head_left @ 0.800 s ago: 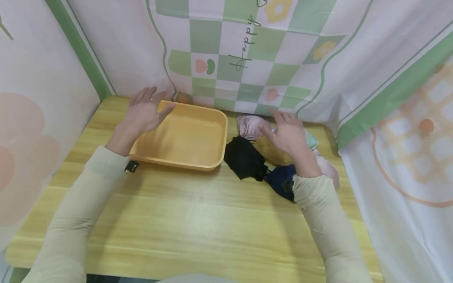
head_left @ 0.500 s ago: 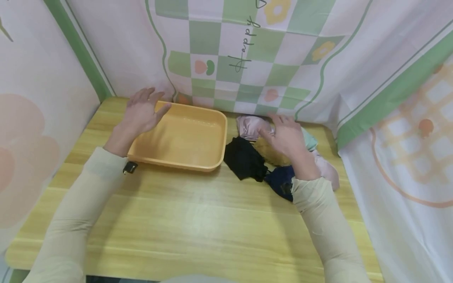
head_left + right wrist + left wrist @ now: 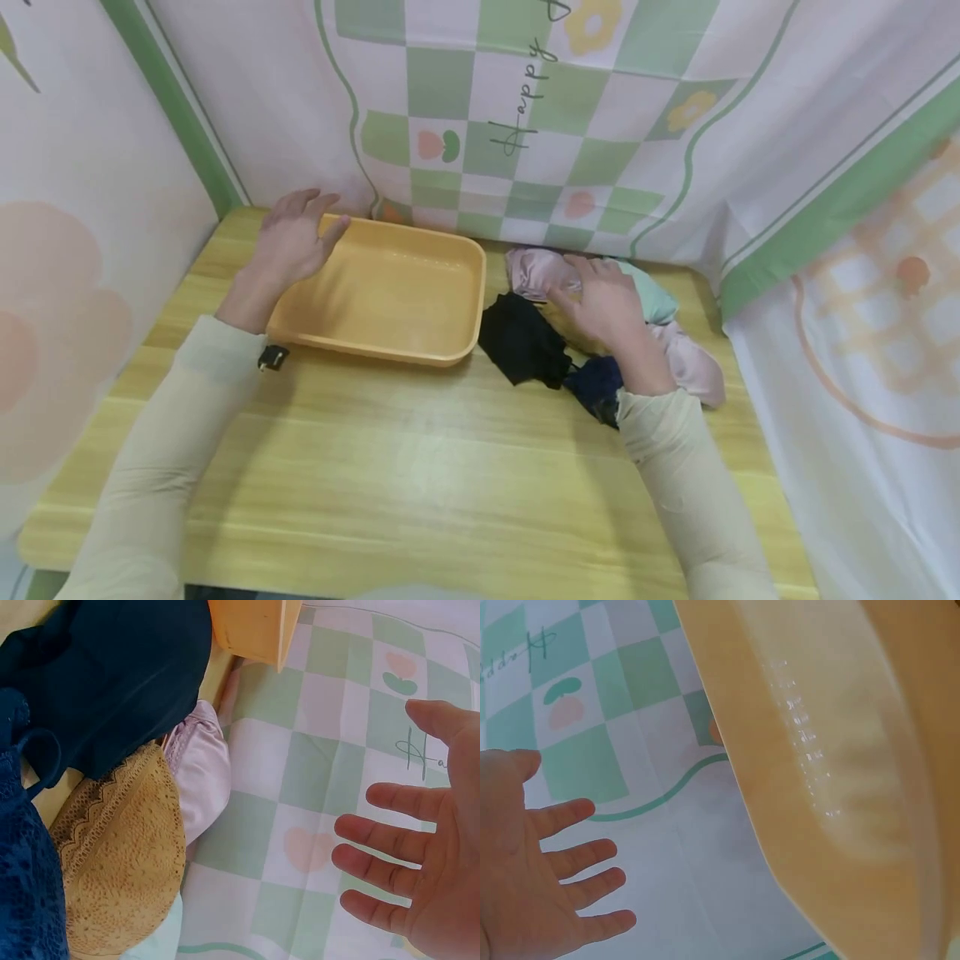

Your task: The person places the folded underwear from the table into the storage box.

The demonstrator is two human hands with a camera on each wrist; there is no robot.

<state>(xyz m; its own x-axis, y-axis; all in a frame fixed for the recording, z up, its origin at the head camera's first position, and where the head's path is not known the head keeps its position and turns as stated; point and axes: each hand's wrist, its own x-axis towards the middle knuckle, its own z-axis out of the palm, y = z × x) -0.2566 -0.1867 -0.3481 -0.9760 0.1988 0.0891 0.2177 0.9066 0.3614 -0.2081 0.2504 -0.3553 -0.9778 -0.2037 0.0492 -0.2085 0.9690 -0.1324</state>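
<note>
My left hand (image 3: 288, 242) hovers over the left end of an empty yellow-orange plastic tray (image 3: 390, 348). In the left wrist view its fingers (image 3: 585, 859) are spread and hold nothing. Above a cluster of folded, bra-like garments, my right hand (image 3: 603, 300) is also spread, and the right wrist view shows its fingers (image 3: 386, 832) apart from the fabric. Under and around it lie an ochre lace one (image 3: 127, 855), a navy lace one (image 3: 26, 847), a black one (image 3: 521, 340), pink satin ones (image 3: 536, 272) (image 3: 693, 365) and a mint one (image 3: 654, 296). My right hand and forearm partly cover several of them.
The wood-grain table (image 3: 420, 483) stretches toward me. Behind it hangs a checkered cloth (image 3: 495, 150), close to the tray's far rim. More printed cloth encloses both sides. A small black object (image 3: 273, 357) shows beside my left sleeve.
My left hand has drifted slightly left over the tray. My right hand has shifted a little left and toward me above the garments. The tray and garments stay in place.
</note>
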